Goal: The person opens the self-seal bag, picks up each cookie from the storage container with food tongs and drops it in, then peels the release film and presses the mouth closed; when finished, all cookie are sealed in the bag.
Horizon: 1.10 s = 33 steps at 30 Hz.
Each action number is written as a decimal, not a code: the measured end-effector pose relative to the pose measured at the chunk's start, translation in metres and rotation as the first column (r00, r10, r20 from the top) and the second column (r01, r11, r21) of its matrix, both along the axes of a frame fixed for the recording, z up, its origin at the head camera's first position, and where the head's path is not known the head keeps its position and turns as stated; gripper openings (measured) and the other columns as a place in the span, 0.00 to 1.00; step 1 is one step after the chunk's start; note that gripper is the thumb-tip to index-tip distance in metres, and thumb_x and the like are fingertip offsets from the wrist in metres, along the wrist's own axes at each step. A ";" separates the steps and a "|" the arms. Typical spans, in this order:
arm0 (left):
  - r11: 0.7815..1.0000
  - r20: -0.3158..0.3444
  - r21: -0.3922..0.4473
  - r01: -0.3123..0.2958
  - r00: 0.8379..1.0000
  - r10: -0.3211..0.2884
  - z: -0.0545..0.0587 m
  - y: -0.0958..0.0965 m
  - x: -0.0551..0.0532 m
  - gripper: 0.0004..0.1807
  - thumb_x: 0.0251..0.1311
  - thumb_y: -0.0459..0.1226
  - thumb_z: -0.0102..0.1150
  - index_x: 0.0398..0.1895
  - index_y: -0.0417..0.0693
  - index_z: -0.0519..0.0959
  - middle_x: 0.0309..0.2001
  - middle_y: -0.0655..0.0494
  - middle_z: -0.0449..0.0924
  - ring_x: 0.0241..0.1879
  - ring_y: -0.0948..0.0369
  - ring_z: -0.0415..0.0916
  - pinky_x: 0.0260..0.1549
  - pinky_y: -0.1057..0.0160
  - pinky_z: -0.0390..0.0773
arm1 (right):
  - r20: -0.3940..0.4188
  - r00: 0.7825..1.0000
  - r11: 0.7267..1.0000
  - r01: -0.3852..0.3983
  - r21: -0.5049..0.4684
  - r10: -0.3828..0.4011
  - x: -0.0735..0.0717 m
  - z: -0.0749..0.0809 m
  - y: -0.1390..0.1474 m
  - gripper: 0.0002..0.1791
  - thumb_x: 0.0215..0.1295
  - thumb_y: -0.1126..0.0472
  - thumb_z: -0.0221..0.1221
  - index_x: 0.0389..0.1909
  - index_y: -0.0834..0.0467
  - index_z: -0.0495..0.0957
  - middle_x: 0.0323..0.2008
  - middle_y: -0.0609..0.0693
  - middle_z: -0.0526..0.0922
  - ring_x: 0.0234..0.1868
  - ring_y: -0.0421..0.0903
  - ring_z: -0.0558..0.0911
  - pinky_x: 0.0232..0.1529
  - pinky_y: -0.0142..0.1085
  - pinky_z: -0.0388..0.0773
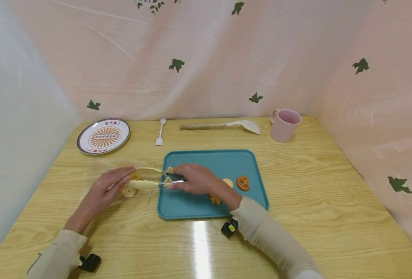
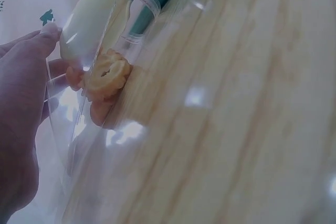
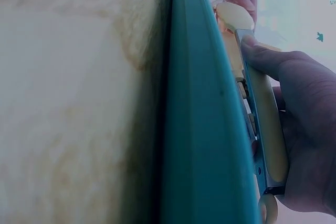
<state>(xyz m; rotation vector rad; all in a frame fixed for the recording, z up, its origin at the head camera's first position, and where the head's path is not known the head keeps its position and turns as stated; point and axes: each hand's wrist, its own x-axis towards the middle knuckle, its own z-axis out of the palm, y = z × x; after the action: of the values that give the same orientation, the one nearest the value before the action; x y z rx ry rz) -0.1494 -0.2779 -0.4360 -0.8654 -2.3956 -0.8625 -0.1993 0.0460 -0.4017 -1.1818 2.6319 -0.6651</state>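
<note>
My right hand (image 1: pixel 197 179) grips a pair of tongs (image 1: pixel 145 185) with cream tips and metal arms. It reaches over the left side of a teal tray (image 1: pixel 188 203). My left hand (image 1: pixel 103 190) pinches the edge of a clear plastic bag (image 2: pixel 68 145) lying left of the tray. Inside the bag is a ring-shaped biscuit (image 2: pixel 107 74), with other pieces partly hidden behind it. The spread tong tips are at the bag's mouth, around the biscuits; whether they touch one I cannot tell. On the tray lie a brown pretzel (image 1: pixel 242 183), a round biscuit (image 1: pixel 228 182) and a flower-shaped biscuit (image 1: pixel 214 199), partly behind my right wrist.
Along the back of the wooden table (image 1: pixel 314 186) stand a patterned plate (image 1: pixel 103 136), a small white spoon-like stirrer (image 1: pixel 160 131), a wooden-handled spatula (image 1: pixel 220 125) and a pink mug (image 1: pixel 285 125). Pink cloth (image 1: pixel 209 85) hangs behind them.
</note>
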 end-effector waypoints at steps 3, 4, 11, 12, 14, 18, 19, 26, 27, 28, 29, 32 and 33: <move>1.000 -0.015 0.004 0.011 1.000 -0.011 -0.001 -0.001 -0.001 0.24 0.68 0.24 0.62 0.65 0.45 0.81 0.61 0.44 0.82 0.61 0.49 0.75 0.68 0.73 0.59 | 0.003 1.000 1.000 -0.005 0.003 0.005 0.000 0.000 -0.001 0.35 0.74 0.40 0.60 0.73 0.58 0.72 0.63 0.53 0.80 0.60 0.49 0.80 0.54 0.45 0.79; 1.000 -0.017 0.003 0.012 1.000 -0.011 -0.001 -0.001 -0.002 0.23 0.68 0.25 0.62 0.65 0.45 0.81 0.61 0.44 0.82 0.61 0.48 0.75 0.68 0.73 0.59 | 0.004 1.000 1.000 -0.007 0.007 0.007 0.000 0.000 -0.002 0.35 0.74 0.40 0.60 0.73 0.58 0.71 0.64 0.53 0.80 0.60 0.49 0.80 0.54 0.45 0.79; 1.000 -0.021 -0.001 0.012 1.000 -0.012 -0.001 -0.001 -0.002 0.22 0.69 0.25 0.61 0.65 0.44 0.81 0.62 0.43 0.81 0.62 0.47 0.75 0.69 0.72 0.59 | 0.007 1.000 1.000 -0.017 0.026 0.017 -0.001 -0.001 -0.004 0.35 0.75 0.40 0.59 0.73 0.58 0.72 0.61 0.52 0.81 0.55 0.47 0.81 0.50 0.43 0.79; 1.000 -0.023 -0.001 0.012 1.000 -0.012 -0.001 -0.001 -0.002 0.22 0.69 0.26 0.61 0.65 0.44 0.81 0.62 0.43 0.81 0.62 0.47 0.75 0.69 0.72 0.59 | 0.004 1.000 0.999 -0.020 0.031 0.020 -0.001 -0.001 -0.005 0.35 0.75 0.40 0.59 0.73 0.58 0.72 0.60 0.52 0.81 0.54 0.47 0.81 0.49 0.43 0.79; 1.000 -0.024 -0.002 0.014 1.000 -0.014 -0.002 -0.002 -0.001 0.22 0.69 0.26 0.61 0.65 0.44 0.81 0.62 0.43 0.81 0.63 0.48 0.75 0.69 0.72 0.59 | -0.001 1.000 0.999 -0.023 0.041 0.023 -0.001 -0.001 -0.006 0.36 0.74 0.39 0.59 0.73 0.58 0.72 0.59 0.52 0.81 0.53 0.46 0.80 0.48 0.42 0.79; 1.000 -0.019 -0.004 0.016 1.000 -0.016 -0.003 -0.003 -0.002 0.22 0.70 0.26 0.61 0.66 0.45 0.81 0.62 0.43 0.81 0.65 0.55 0.73 0.69 0.72 0.59 | -0.003 1.000 0.998 -0.023 0.055 0.023 0.000 -0.001 -0.006 0.38 0.74 0.39 0.60 0.74 0.60 0.69 0.62 0.53 0.79 0.57 0.47 0.80 0.52 0.43 0.79; 1.000 -0.016 -0.003 0.017 1.000 -0.017 -0.003 -0.003 -0.001 0.23 0.69 0.26 0.61 0.66 0.45 0.81 0.63 0.43 0.80 0.66 0.56 0.72 0.69 0.72 0.59 | -0.001 1.000 0.998 -0.022 0.056 0.022 0.001 -0.001 -0.006 0.38 0.74 0.39 0.60 0.74 0.60 0.69 0.63 0.54 0.79 0.58 0.48 0.80 0.52 0.43 0.79; 1.000 -0.006 0.004 0.020 1.000 -0.020 -0.003 -0.003 -0.002 0.22 0.69 0.26 0.61 0.66 0.44 0.81 0.63 0.44 0.80 0.66 0.57 0.72 0.69 0.72 0.59 | -0.001 1.000 0.998 -0.015 0.060 0.016 0.000 0.000 0.003 0.39 0.74 0.39 0.60 0.75 0.60 0.68 0.65 0.54 0.77 0.62 0.50 0.78 0.57 0.45 0.79; 1.000 -0.007 0.005 0.019 1.000 -0.019 -0.002 -0.003 -0.002 0.22 0.70 0.26 0.60 0.66 0.44 0.81 0.63 0.44 0.80 0.66 0.57 0.72 0.68 0.72 0.59 | -0.003 1.000 0.998 -0.014 0.059 0.014 0.000 0.001 0.005 0.39 0.74 0.40 0.60 0.75 0.61 0.68 0.65 0.54 0.77 0.61 0.50 0.79 0.57 0.45 0.79; 1.000 -0.009 0.006 0.019 1.000 -0.019 -0.002 -0.003 -0.002 0.22 0.70 0.26 0.60 0.66 0.44 0.81 0.63 0.44 0.81 0.66 0.58 0.72 0.68 0.72 0.59 | -0.005 1.000 0.998 -0.012 0.060 0.012 0.000 0.001 0.007 0.39 0.74 0.40 0.60 0.75 0.61 0.68 0.65 0.54 0.77 0.62 0.50 0.79 0.57 0.45 0.79; 1.000 -0.011 0.008 0.020 1.000 -0.020 -0.002 -0.002 -0.002 0.22 0.70 0.26 0.60 0.66 0.44 0.81 0.63 0.44 0.81 0.66 0.58 0.72 0.68 0.72 0.59 | -0.008 1.000 0.998 -0.010 0.060 0.010 0.000 0.001 0.009 0.39 0.74 0.40 0.60 0.75 0.61 0.68 0.65 0.54 0.77 0.61 0.50 0.79 0.56 0.45 0.79; 0.999 -0.024 0.016 0.030 0.999 -0.029 -0.002 -0.003 -0.002 0.21 0.71 0.27 0.59 0.65 0.43 0.81 0.62 0.43 0.81 0.65 0.58 0.73 0.68 0.72 0.60 | -0.014 1.000 0.999 -0.003 0.054 0.004 0.000 0.002 0.016 0.38 0.74 0.40 0.60 0.74 0.61 0.69 0.63 0.54 0.78 0.60 0.50 0.79 0.55 0.46 0.80; 0.999 -0.031 0.018 0.035 0.999 -0.034 -0.002 -0.003 -0.002 0.20 0.72 0.27 0.59 0.65 0.43 0.81 0.62 0.43 0.81 0.65 0.57 0.73 0.68 0.72 0.60 | -0.017 1.000 0.999 0.001 0.053 0.000 0.000 0.002 0.019 0.38 0.74 0.40 0.60 0.74 0.61 0.69 0.63 0.55 0.78 0.60 0.50 0.80 0.54 0.46 0.80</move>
<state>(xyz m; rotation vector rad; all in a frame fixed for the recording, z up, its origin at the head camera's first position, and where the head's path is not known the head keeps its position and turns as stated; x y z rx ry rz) -0.1509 -0.2805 -0.4381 -0.9089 -2.3487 -0.8774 -0.1990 0.0651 -0.3993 -1.1775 2.6465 -0.5836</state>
